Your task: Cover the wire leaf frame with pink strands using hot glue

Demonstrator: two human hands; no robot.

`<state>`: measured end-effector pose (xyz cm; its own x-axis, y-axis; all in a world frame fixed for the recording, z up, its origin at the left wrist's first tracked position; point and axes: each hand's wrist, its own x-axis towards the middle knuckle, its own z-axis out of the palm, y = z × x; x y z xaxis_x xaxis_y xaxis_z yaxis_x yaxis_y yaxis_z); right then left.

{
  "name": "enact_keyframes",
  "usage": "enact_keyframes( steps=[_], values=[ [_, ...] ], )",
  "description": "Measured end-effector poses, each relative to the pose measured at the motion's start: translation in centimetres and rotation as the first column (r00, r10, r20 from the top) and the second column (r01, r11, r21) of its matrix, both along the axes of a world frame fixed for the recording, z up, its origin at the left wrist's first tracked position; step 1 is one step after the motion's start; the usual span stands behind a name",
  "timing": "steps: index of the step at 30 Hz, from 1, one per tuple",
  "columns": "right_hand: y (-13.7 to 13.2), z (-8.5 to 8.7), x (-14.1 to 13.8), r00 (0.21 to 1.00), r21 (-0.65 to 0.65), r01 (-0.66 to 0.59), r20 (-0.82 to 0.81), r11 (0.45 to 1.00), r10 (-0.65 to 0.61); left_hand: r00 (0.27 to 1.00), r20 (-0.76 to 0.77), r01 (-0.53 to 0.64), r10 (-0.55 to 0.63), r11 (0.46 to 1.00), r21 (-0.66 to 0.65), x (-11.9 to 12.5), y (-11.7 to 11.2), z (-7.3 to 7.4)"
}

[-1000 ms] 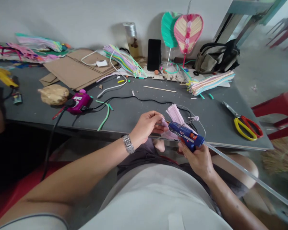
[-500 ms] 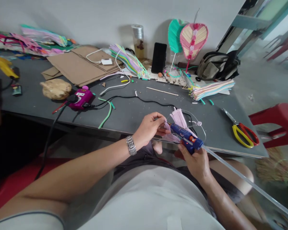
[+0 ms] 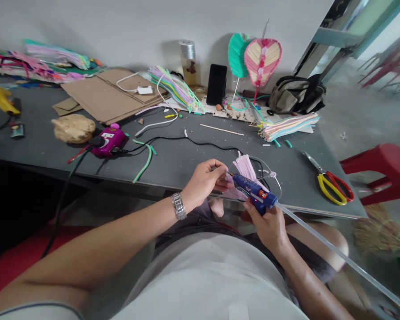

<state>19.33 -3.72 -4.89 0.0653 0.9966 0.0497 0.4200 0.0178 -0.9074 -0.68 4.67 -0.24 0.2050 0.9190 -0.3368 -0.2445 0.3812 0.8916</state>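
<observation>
My left hand pinches the edge of a pale lilac fuzzy strip piece over the table's front edge. A blue hot glue gun is gripped in my right hand, its nozzle close against the lilac piece at my left fingertips. A long clear glue stick sticks out of the gun's back end toward the lower right. Behind the gun lie pale pink fuzzy strips set side by side, with a thin wire loop beside them. The gun partly hides the strips.
On the grey table are scissors, a purple power socket, a black cable and pipe-cleaner bundles. Cardboard, a phone and two leaf-shaped fans are at the back. A red stool stands right.
The camera view has shifted slightly, so the table things appear lower and further left. Both hands keep their hold, with the nozzle still at the lilac piece.
</observation>
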Motion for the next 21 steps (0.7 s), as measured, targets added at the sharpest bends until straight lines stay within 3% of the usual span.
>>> enact_keyframes(
  steps=[21],
  values=[
    [0.22, 0.42, -0.18, 0.992, 0.077, 0.009, 0.126, 0.997, -0.019, 1.0, 0.012, -0.007, 0.008, 1.0, -0.016, 0.18, -0.19, 0.32]
  ],
)
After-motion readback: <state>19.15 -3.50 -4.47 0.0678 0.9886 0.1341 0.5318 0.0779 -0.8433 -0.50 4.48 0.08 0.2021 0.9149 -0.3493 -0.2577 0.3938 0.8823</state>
